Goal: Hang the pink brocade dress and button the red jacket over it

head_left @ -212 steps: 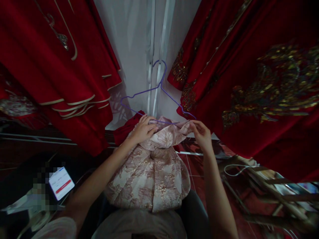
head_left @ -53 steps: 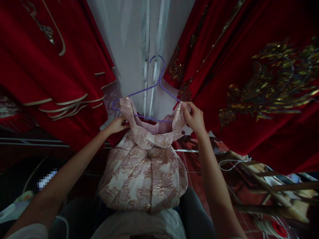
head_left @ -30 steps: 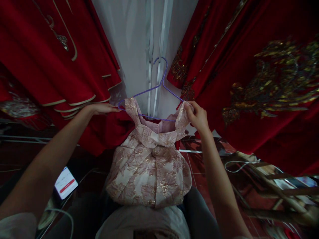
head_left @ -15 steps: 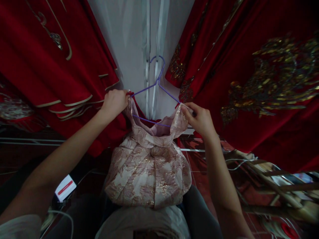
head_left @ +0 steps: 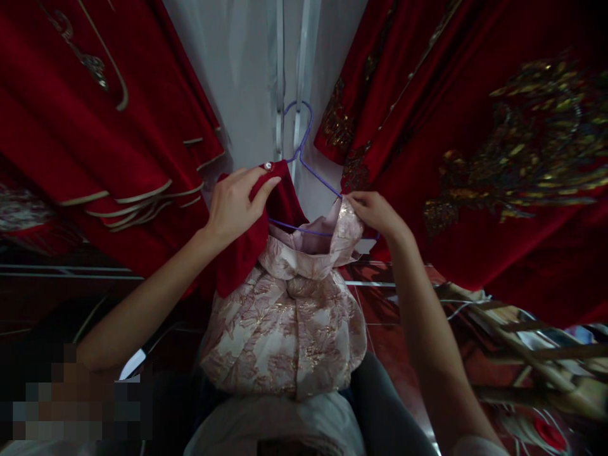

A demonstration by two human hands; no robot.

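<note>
A pale pink and gold brocade dress (head_left: 285, 335) hangs from a purple hanger (head_left: 320, 177) and spreads out low over my lap. My left hand (head_left: 235, 204) pinches a dark red cloth garment (head_left: 244, 256), which drapes over the hanger's left side and covers the dress's left strap. A small round shiny stud (head_left: 268, 166) shows at the fingertips. At the other end of the hanger, my right hand (head_left: 379, 214) grips the dress's right shoulder strap (head_left: 349, 221) between thumb and fingers. The hanger's hook rests at the pale metal uprights.
Long red garments (head_left: 156, 126) hang on the left, and red ones with gold sequin embroidery (head_left: 532, 145) on the right. A wooden rack (head_left: 536, 361) with items on it stands low at the right. A partly hidden phone (head_left: 132, 365) lies low at the left.
My left hand has left the dress's left strap and moved slightly right and down, bringing the red cloth up over the hanger's left side. My right hand stays at the right strap.
</note>
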